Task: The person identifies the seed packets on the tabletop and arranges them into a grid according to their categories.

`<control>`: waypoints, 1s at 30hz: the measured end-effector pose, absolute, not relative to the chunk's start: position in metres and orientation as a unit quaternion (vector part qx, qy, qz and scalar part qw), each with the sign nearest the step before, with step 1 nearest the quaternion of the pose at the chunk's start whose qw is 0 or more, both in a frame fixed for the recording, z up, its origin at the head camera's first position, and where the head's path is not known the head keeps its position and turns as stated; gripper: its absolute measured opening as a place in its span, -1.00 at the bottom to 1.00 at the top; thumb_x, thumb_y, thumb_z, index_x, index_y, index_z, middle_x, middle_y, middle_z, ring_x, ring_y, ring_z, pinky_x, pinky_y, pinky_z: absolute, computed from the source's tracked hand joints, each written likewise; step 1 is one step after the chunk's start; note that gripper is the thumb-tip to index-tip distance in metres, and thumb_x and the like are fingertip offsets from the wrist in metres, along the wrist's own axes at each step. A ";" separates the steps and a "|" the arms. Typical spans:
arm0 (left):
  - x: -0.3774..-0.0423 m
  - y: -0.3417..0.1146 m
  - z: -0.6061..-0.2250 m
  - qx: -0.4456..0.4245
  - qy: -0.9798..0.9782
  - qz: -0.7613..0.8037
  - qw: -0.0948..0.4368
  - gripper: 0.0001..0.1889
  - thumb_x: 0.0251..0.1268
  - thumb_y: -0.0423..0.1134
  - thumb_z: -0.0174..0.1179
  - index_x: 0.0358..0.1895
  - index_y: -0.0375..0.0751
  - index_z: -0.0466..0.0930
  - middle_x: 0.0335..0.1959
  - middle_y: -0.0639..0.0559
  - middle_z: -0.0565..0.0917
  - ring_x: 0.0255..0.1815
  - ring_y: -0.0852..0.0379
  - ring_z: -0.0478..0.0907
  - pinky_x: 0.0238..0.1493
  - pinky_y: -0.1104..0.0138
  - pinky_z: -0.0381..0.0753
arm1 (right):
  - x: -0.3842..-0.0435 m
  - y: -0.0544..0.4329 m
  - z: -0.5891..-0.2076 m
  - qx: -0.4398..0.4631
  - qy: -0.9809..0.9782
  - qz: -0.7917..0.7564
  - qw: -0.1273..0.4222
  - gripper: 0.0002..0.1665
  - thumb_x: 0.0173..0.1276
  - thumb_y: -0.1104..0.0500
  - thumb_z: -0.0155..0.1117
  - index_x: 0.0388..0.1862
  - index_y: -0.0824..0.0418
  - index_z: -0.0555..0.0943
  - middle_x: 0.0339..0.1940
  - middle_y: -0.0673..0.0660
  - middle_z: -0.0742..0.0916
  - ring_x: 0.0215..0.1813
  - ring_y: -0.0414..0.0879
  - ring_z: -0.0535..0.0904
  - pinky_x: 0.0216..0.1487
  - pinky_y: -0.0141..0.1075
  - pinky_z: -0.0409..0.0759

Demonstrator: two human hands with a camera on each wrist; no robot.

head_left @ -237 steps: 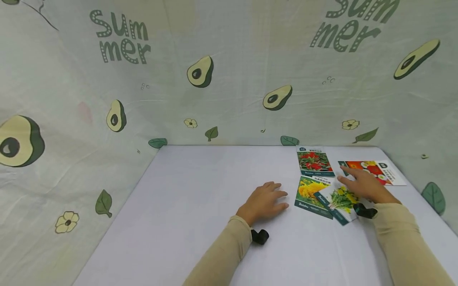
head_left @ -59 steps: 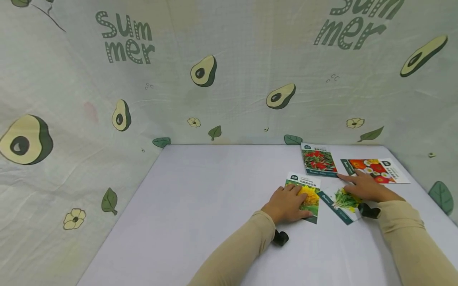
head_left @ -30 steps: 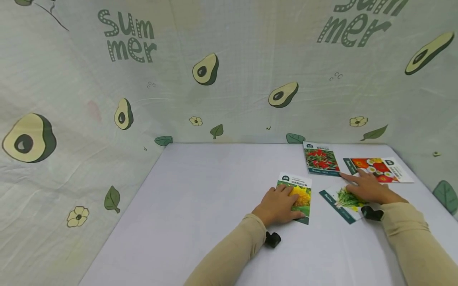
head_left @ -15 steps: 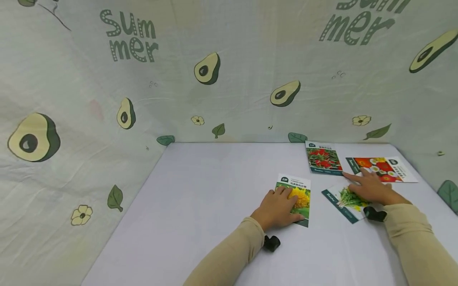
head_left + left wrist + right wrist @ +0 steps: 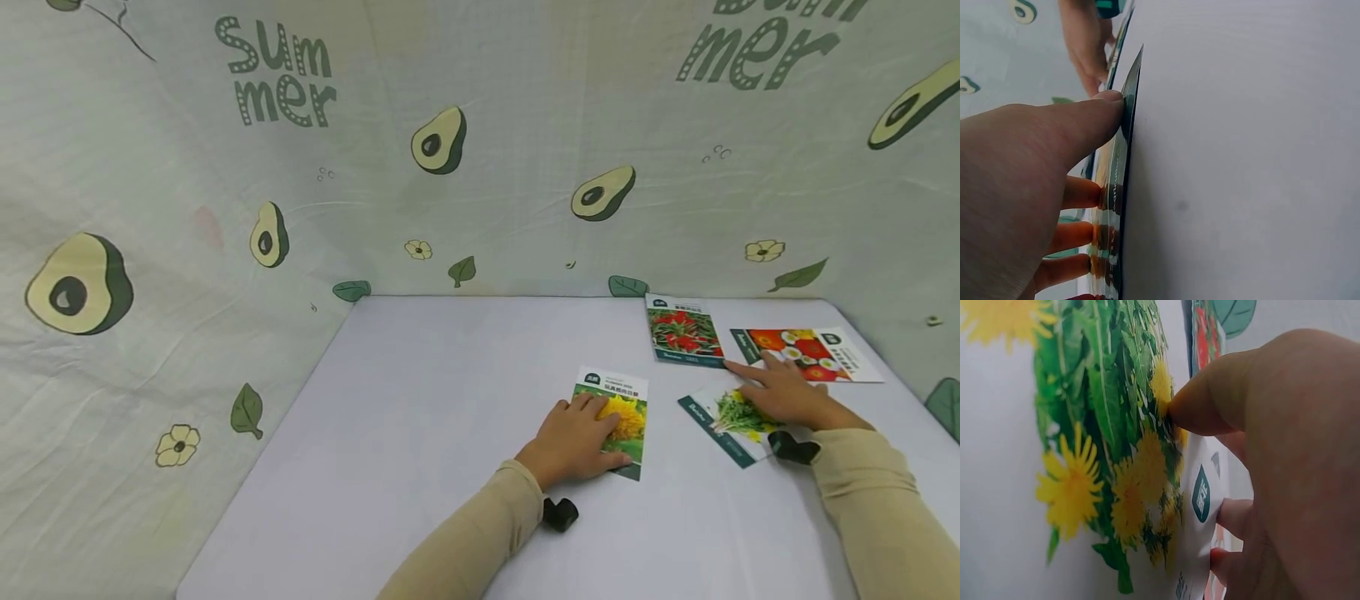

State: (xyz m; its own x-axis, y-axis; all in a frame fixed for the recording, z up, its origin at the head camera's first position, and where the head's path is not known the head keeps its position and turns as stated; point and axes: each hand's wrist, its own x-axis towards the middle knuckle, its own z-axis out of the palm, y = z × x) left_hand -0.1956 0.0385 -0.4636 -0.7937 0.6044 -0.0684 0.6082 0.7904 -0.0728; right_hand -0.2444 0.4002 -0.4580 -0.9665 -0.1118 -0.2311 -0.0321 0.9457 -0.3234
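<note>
My left hand (image 5: 573, 442) rests on a seed packet with a yellow flower (image 5: 628, 421), its fingertips and thumb touching the printed face. In the left wrist view the thumb lies near one end of that packet, whose near end curls slightly up from the table. On the right, my right hand (image 5: 787, 396) lies over a white dandelion seed packet (image 5: 727, 421) and covers part of it. The right wrist view shows the thumb pressing that dandelion print (image 5: 1104, 425), with other fingertips at its far edge. The index finger reaches the lower corner of a red-flower seed packet (image 5: 684, 335).
A fourth seed packet (image 5: 817, 354) with mixed flowers lies sideways beyond the right hand. The white table (image 5: 420, 400) extends to the left. A cloth printed with avocados (image 5: 510, 183) hangs along its back edge.
The yellow-flower packet, earlier overlapped by the dandelion packet, has turned and slid left under my left hand and now lies apart. My right hand stays nearly in place.
</note>
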 end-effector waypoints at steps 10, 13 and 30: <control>-0.193 0.025 -0.465 0.320 0.946 -0.040 0.019 -0.25 0.29 0.54 -0.13 0.48 0.35 0.33 0.51 0.20 0.26 0.49 0.14 0.16 0.38 0.11 0.32 | -0.243 0.402 -0.461 -0.033 0.978 -0.171 0.114 -0.25 0.55 -0.12 -0.06 0.53 0.31 0.21 0.41 0.74 -0.04 0.34 0.81 -0.28 0.02 0.74 -0.28; -0.191 0.022 -0.465 0.319 0.947 -0.036 0.018 -0.25 0.29 0.54 -0.12 0.47 0.35 0.35 0.50 0.20 0.26 0.49 0.14 0.16 0.38 0.11 0.33 | -0.242 0.402 -0.464 -0.030 0.979 -0.171 0.107 -0.21 0.56 -0.16 -0.09 0.56 0.29 0.14 0.43 0.73 -0.05 0.36 0.78 -0.30 0.04 0.73 -0.33; -0.185 0.008 -0.465 0.314 0.949 -0.027 0.007 -0.28 0.28 0.52 -0.07 0.42 0.32 0.42 0.46 0.20 0.32 0.46 0.14 0.21 0.34 0.12 0.38 | -0.237 0.405 -0.472 -0.038 0.978 -0.191 0.068 -0.13 0.59 -0.26 -0.15 0.60 0.29 0.04 0.48 0.66 -0.08 0.38 0.75 -0.28 0.04 0.71 -0.34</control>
